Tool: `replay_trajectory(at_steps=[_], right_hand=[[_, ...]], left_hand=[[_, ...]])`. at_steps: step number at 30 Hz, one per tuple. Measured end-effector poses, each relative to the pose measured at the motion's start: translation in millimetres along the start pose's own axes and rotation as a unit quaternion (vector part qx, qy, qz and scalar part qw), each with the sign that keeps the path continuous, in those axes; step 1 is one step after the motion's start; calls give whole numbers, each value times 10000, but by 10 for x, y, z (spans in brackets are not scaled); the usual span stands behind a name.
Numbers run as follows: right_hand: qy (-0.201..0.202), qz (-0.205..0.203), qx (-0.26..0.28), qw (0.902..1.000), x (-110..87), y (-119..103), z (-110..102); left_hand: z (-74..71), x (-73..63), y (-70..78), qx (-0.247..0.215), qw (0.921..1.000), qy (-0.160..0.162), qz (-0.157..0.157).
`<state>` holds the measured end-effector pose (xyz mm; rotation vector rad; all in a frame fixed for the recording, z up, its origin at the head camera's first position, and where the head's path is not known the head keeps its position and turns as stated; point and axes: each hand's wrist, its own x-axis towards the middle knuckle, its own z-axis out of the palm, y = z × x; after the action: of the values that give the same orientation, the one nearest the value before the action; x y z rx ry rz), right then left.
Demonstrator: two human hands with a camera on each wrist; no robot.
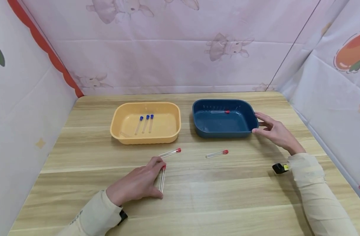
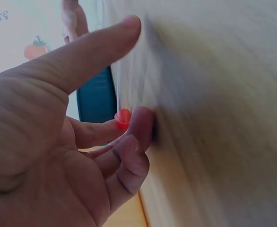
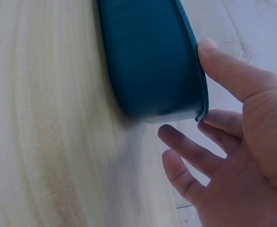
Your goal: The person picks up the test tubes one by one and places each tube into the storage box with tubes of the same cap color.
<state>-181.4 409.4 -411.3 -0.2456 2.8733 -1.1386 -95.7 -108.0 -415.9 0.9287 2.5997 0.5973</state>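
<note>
Ideally, bring your left hand's (image 1: 135, 183) thumb and forefinger in together, because the tube beneath, being round, may roll if one side presses first. That hand looks spread along the tube, not closed round it; whether its tips touch is hard to tell. Your right hand (image 1: 274, 132) grips the right end of the blue bin (image 1: 224, 134); a light hold should keep it from skidding.

From the left, the yellow bin (image 1: 145, 141), holding three blue-capped tubes (image 1: 145, 125), sits beyond your left hand. The near red-capped tube (image 1: 162, 180) lies between that hand's thumb and fingers, cap pointing away from you. A second red-capped tube (image 1: 169, 153) rests just past the fingertips, a third (image 1: 216, 154) between your hands, and a fourth (image 1: 219, 112) inside the blue bin.
</note>
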Motion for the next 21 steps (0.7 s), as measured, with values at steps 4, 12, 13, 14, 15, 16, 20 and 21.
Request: replay_trajectory(at_steps=[4,12,13,14,15,16,20,21], right_hand=[[-10,34,39,10000,-3,0,0],[18,68,92,9999,-7,11,-2],[27,55,100,9999,-7,12,-1],[32,22,94,9999,-9,14,0],[35,-9,84,10000,-9,17,2],[48,-18,85,10000,-8,17,4],[72,-30,117,9999,3,28,11],[62,-24,128,9999,7,30,13]], left_hand=[[-45,54,55,82,9998,33,174],[-257,303,243,-156,9984,143,526],[-286,345,265,-297,9979,156,560],[-314,390,286,-436,9972,175,580],[-341,438,305,-595,9962,188,610],[-368,484,328,-783,9949,181,612],[-468,692,420,-1268,9898,262,586],[-488,746,444,-1339,9886,300,625]])
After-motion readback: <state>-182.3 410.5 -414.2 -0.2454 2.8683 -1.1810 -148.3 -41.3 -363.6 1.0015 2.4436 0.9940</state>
